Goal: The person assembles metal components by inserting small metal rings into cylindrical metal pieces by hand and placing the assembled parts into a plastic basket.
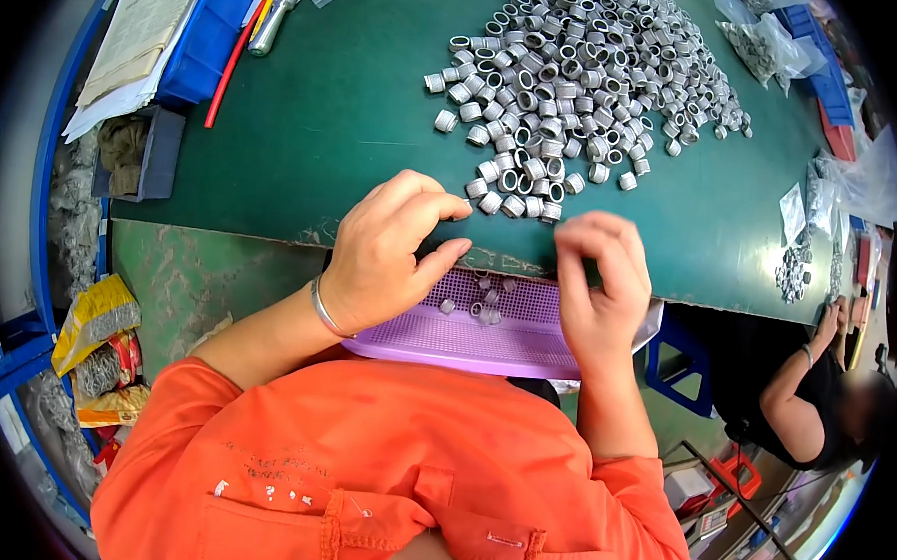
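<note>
Many small grey metal rings (578,75) lie heaped on the green table (274,142), spreading toward its front edge. My left hand (395,243), with a bangle at the wrist, is at that edge, thumb and index finger apart with a gap between them and no ring visible there. To the right, my right hand (604,277) hangs over the edge beside the nearest rings; its fingertips are blurred, and whether they hold something is unclear. Below both hands, a purple perforated basket (446,348) sits against my lap with several rings inside.
A blue bin (211,39) with papers, a red stick (227,85) and a grey box (164,157) are at the left. At the right, a co-worker (799,395) sits beside small parts (793,273) and plastic bags (873,183).
</note>
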A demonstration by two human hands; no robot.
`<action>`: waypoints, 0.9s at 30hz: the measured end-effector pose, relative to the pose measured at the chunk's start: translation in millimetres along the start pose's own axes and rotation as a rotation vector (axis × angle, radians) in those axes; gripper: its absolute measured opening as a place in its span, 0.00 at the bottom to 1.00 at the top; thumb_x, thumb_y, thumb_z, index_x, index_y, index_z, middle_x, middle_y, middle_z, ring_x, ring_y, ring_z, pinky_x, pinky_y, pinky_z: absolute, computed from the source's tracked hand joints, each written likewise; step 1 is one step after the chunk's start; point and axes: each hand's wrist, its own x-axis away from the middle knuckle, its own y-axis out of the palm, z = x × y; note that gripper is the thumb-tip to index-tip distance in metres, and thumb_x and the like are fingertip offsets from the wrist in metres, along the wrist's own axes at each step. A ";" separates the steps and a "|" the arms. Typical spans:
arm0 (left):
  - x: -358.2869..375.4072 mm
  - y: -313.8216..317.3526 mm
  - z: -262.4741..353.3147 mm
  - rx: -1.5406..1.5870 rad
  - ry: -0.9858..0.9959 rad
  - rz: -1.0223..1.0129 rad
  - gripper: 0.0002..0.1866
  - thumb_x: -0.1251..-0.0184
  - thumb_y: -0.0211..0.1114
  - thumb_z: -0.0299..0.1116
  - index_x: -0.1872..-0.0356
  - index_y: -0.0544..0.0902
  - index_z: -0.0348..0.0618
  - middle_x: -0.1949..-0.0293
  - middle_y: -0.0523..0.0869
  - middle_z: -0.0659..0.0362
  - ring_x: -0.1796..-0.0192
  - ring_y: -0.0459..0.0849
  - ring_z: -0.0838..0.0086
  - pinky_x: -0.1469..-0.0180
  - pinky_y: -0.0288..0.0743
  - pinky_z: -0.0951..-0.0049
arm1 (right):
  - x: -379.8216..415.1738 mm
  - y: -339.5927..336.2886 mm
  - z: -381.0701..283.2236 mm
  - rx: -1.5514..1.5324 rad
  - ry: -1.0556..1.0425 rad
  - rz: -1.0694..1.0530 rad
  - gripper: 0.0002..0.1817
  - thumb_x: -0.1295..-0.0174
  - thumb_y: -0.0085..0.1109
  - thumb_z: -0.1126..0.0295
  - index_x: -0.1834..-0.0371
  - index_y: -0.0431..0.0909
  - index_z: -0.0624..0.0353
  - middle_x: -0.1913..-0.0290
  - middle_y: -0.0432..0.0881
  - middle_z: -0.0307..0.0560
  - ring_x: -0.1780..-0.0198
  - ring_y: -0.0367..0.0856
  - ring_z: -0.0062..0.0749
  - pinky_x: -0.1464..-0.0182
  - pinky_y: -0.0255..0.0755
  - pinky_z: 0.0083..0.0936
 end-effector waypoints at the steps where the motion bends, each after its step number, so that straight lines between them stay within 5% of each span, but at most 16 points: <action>1: 0.1 0.0 0.3 -0.004 -0.006 -0.004 0.16 0.55 0.72 0.21 0.61 0.81 0.42 0.65 0.79 0.58 0.72 0.74 0.74 0.72 0.69 0.78 | -7.1 3.9 -3.7 0.124 0.047 0.001 0.10 0.52 0.64 0.83 0.66 0.78 0.63 0.64 0.76 0.49 0.61 0.76 0.42 0.60 0.71 0.29; 5: 0.5 -0.1 -0.5 -0.003 -0.007 0.001 0.16 0.55 0.72 0.22 0.61 0.81 0.42 0.65 0.79 0.58 0.71 0.75 0.73 0.72 0.70 0.77 | -11.4 7.6 4.2 0.218 -0.024 -0.069 0.13 0.53 0.66 0.81 0.62 0.78 0.62 0.61 0.76 0.49 0.61 0.76 0.39 0.60 0.71 0.27; 8: 0.8 -0.1 -0.7 -0.013 -0.003 0.006 0.16 0.55 0.72 0.22 0.62 0.81 0.42 0.65 0.79 0.58 0.71 0.76 0.73 0.73 0.70 0.77 | -3.4 0.9 -2.0 -0.049 0.270 -0.090 0.14 0.50 0.64 0.83 0.59 0.78 0.64 0.59 0.77 0.48 0.62 0.77 0.32 0.59 0.73 0.23; 10: 0.3 0.7 -1.1 -0.019 0.004 0.005 0.16 0.55 0.72 0.22 0.62 0.81 0.42 0.66 0.79 0.58 0.71 0.76 0.72 0.73 0.70 0.77 | 2.6 -3.6 0.4 -0.598 0.399 -0.060 0.15 0.47 0.60 0.87 0.55 0.78 0.66 0.58 0.77 0.46 0.59 0.80 0.29 0.57 0.75 0.20; 11: 0.2 0.9 -1.1 -0.027 0.015 0.002 0.16 0.55 0.72 0.22 0.62 0.81 0.42 0.66 0.79 0.58 0.71 0.76 0.72 0.73 0.70 0.77 | 2.3 -5.0 -2.7 -0.808 0.494 -0.063 0.15 0.43 0.56 0.88 0.51 0.76 0.70 0.57 0.79 0.49 0.53 0.82 0.37 0.54 0.79 0.23; 12: 0.2 1.0 -1.1 -0.023 0.017 -0.002 0.16 0.55 0.72 0.22 0.62 0.81 0.42 0.66 0.79 0.58 0.71 0.76 0.72 0.73 0.70 0.77 | 2.7 -7.8 -3.8 -0.805 0.497 -0.058 0.15 0.43 0.56 0.88 0.51 0.76 0.70 0.57 0.79 0.49 0.53 0.82 0.37 0.54 0.79 0.23; 14: 0.3 0.7 -1.0 -0.027 0.014 0.003 0.16 0.55 0.72 0.22 0.62 0.81 0.42 0.66 0.79 0.58 0.71 0.76 0.72 0.73 0.70 0.77 | 2.6 -14.1 -3.1 -1.335 0.840 -0.124 0.14 0.40 0.55 0.85 0.51 0.76 0.72 0.52 0.80 0.56 0.47 0.81 0.44 0.50 0.80 0.26; 18: 0.4 0.2 -1.5 -0.029 0.016 0.005 0.16 0.55 0.72 0.22 0.62 0.81 0.42 0.66 0.79 0.58 0.71 0.76 0.72 0.73 0.70 0.77 | 6.1 -11.9 1.4 -1.522 0.846 -0.163 0.11 0.36 0.52 0.81 0.51 0.75 0.73 0.50 0.79 0.61 0.46 0.80 0.47 0.47 0.80 0.31; 24: 1.3 0.7 -2.1 -0.023 0.028 0.005 0.16 0.55 0.72 0.22 0.62 0.80 0.42 0.66 0.79 0.58 0.71 0.75 0.72 0.73 0.70 0.76 | 10.6 -16.3 0.9 -1.316 0.797 -0.253 0.09 0.36 0.54 0.77 0.56 0.77 0.72 0.55 0.82 0.58 0.56 0.84 0.40 0.56 0.82 0.26; 27: 0.4 0.1 -2.4 -0.031 0.015 0.006 0.16 0.55 0.72 0.22 0.62 0.80 0.42 0.66 0.79 0.58 0.71 0.75 0.72 0.73 0.70 0.76 | 1.9 -18.8 -9.9 -0.379 0.310 -0.278 0.05 0.43 0.61 0.80 0.64 0.81 0.65 0.64 0.83 0.48 0.66 0.82 0.30 0.65 0.75 0.22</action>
